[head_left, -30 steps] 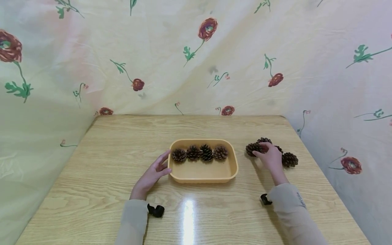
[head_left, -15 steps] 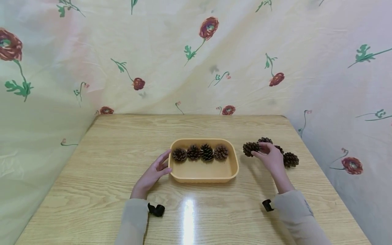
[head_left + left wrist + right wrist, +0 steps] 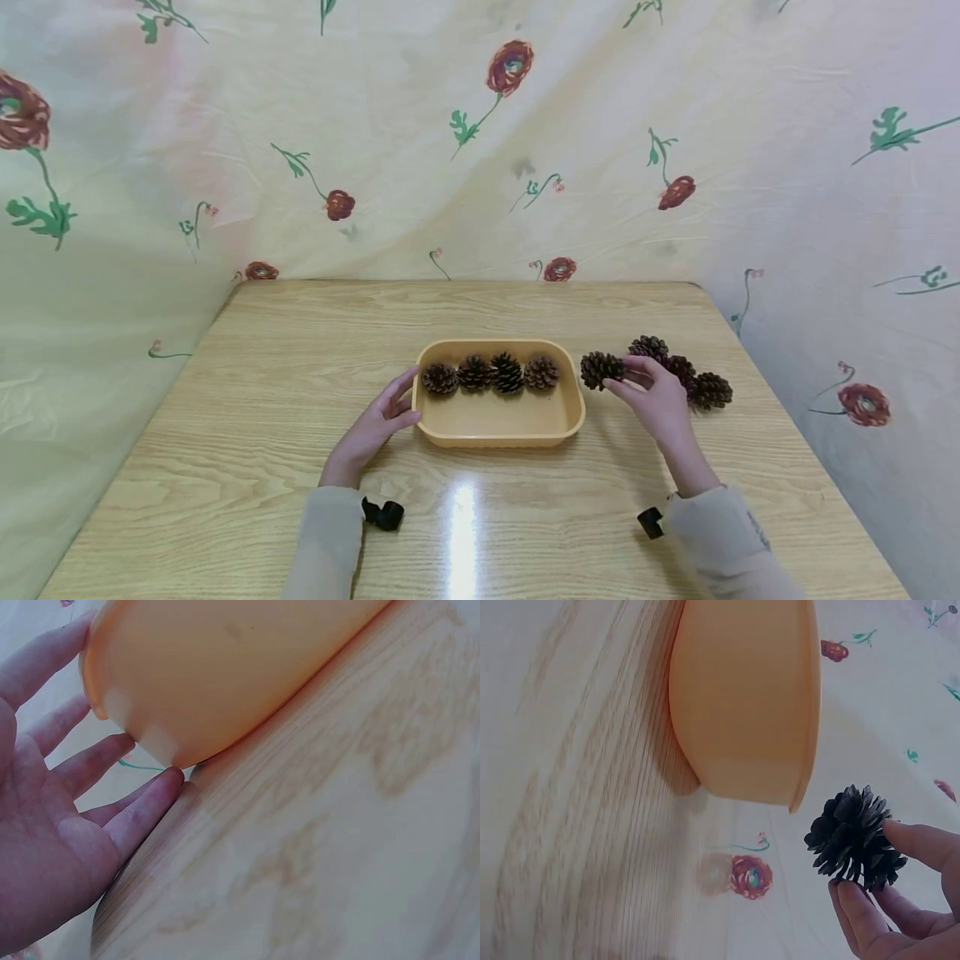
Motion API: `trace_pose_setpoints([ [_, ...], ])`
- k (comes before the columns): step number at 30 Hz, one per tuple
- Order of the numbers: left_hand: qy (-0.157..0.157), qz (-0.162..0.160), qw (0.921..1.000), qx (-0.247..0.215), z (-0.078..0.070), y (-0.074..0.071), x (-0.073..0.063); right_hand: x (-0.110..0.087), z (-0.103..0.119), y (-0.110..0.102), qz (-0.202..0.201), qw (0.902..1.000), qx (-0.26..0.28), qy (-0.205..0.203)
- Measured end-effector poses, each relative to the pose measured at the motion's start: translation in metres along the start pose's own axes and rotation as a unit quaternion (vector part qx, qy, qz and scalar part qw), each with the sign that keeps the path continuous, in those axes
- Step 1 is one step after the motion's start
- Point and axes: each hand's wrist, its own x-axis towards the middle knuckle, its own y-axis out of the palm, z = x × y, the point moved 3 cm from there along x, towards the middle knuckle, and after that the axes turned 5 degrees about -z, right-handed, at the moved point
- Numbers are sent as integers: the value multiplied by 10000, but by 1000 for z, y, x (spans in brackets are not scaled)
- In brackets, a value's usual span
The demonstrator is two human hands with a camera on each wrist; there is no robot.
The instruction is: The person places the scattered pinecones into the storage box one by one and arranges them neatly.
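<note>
A pale orange plastic tray (image 3: pixel 495 439) stands mid-table, with several pine cones (image 3: pixel 506 374) in a row along its far side. My left hand (image 3: pixel 377 425) rests at the tray's left end; in the left wrist view its spread, nearly straight fingers (image 3: pixel 150 806) touch the tray wall (image 3: pixel 217 675). Between thumb and fingertips my right hand (image 3: pixel 660 400) pinches a dark brown pine cone (image 3: pixel 601 370), held just right of the tray's right rim. The right wrist view has that cone (image 3: pixel 855 838) up off the table, beside the tray's outer wall (image 3: pixel 742 697).
Behind the right hand, more pine cones (image 3: pixel 711 391) lie clustered on the wood-grain table (image 3: pixel 262 400). Floral cloth (image 3: pixel 420 167) hangs along the table's back and both sides. A light reflection crosses the near tabletop.
My right hand has lifted the pine cone from the cluster and carried it left, close to the tray's right rim. The left hand and the tray stay in place.
</note>
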Motion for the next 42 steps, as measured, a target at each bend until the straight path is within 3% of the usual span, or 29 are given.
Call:
trace_pose_setpoints([
  [20,28,58,10000,-67,-3,1,-1,-22,17,30,126,9967,788,-150],
  [28,4,53,10000,-64,-2,0,-1,-29,22,46,332,9943,938,-371],
  [42,-85,-1,9999,-85,-3,0,-2,-33,36,80,662,9880,1346,-369],
])
